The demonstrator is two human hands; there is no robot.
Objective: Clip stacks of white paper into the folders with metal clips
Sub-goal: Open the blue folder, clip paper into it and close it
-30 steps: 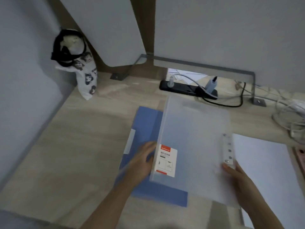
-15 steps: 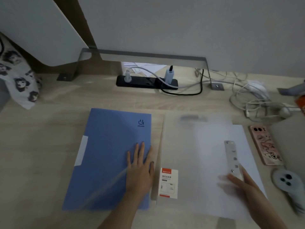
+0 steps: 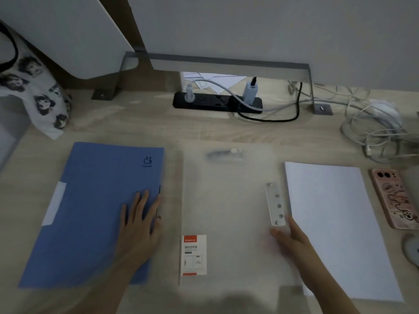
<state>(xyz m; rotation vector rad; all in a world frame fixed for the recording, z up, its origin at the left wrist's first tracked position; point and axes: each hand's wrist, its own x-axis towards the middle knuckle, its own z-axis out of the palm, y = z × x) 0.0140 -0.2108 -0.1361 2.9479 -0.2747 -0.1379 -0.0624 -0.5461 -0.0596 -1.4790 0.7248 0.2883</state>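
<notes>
A blue folder (image 3: 95,200) lies closed on the desk at the left. My left hand (image 3: 140,223) rests flat on its right part, fingers spread. Beside it, in the middle, a translucent folder (image 3: 226,200) lies flat, with a white and red label (image 3: 193,254) at its lower left and a metal clip (image 3: 275,203) along its right side. My right hand (image 3: 292,239) pinches that folder's right edge just below the clip, thumb on top. A stack of white paper (image 3: 335,223) lies to the right, touching or slightly under the folder's edge.
A phone in a pink case (image 3: 394,198) lies right of the paper, with a grey device (image 3: 411,248) below it. A black power strip (image 3: 215,102) and tangled white cables (image 3: 374,132) sit at the back. A printed cloth bag (image 3: 38,98) stands far left.
The translucent folder, earlier tilted over the blue folder, has moved right and now lies flat between the blue folder and the paper. My left hand has settled on the blue folder.
</notes>
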